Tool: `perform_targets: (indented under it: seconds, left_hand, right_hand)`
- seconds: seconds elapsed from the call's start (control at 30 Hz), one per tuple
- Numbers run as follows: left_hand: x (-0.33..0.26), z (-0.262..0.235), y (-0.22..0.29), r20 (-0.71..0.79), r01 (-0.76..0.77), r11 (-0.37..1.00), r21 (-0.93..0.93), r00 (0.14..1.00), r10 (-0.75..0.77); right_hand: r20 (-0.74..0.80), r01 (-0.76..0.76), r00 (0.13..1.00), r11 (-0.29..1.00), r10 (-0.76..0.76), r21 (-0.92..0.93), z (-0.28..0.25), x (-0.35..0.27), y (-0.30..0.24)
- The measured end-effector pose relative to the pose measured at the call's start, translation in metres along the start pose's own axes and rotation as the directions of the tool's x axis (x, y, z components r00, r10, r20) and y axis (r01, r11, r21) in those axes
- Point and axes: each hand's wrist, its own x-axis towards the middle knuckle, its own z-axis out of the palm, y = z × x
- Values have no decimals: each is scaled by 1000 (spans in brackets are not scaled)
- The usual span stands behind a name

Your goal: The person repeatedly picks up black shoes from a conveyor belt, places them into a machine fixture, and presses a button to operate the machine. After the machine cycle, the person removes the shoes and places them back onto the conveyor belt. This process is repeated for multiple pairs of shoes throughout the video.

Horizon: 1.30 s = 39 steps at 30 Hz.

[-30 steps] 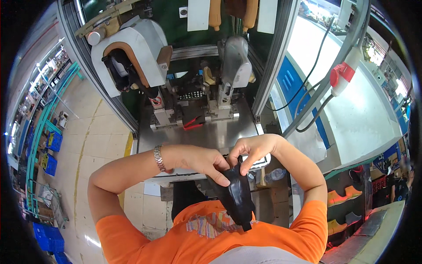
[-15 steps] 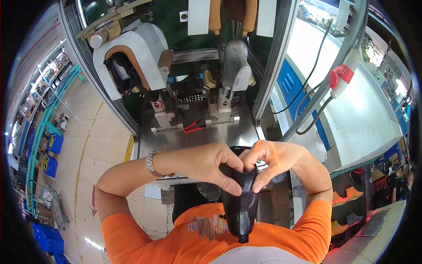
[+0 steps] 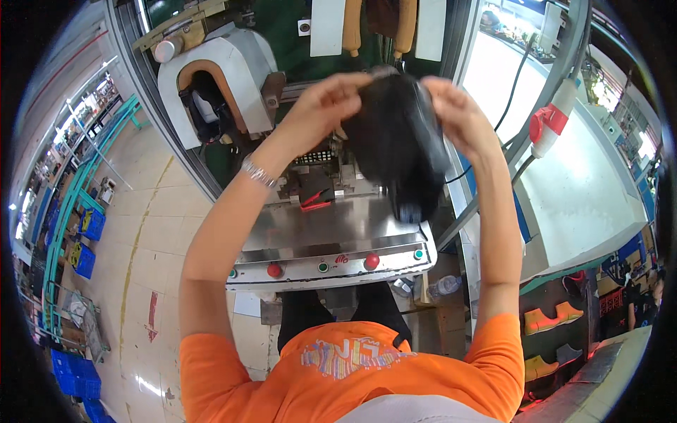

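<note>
A black shoe upper (image 3: 402, 144) is lifted in front of the machine, its toe end hanging down. My left hand (image 3: 328, 102) grips its upper left edge, and a metal bracelet sits on that wrist. My right hand (image 3: 451, 106) grips the upper right edge. Both arms reach up over the steel machine table (image 3: 331, 229). The machine's post behind the shoe is hidden by it.
The machine's front panel (image 3: 324, 264) carries red and green buttons. A white hood (image 3: 211, 77) stands at the back left. A red and white plug (image 3: 550, 123) hangs on a pole at right. Orange boots (image 3: 546, 321) sit on a low shelf; blue crates (image 3: 81, 243) stand far left.
Both hands have raised the black shoe upper from near my chest to high in front of the machine's upper part.
</note>
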Motion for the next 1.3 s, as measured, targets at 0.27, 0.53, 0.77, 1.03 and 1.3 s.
perform_targets:
  seconds: [0.27,0.53,0.77,1.03,1.3]
  left_hand:
    - [48,-10,-77,-408,-39,932,-360,905,-119]
    - [-7,44,-35,-248,-334,503,798,579,777]
    - [-54,80,-26,113,-305,270,913,826,552]
    - [-69,104,-33,82,-133,237,962,974,212]
    - [-74,113,-57,-54,-18,288,958,969,242]
  right_hand:
    - [-282,72,959,979,-15,191,-23,70,62]
    - [-24,-250,960,890,280,380,-38,-18,160]
    - [52,-165,978,589,204,791,3,-50,244]
    - [89,-132,991,670,97,730,-35,-6,307]
    - [-68,-99,963,579,260,809,-28,-4,302]
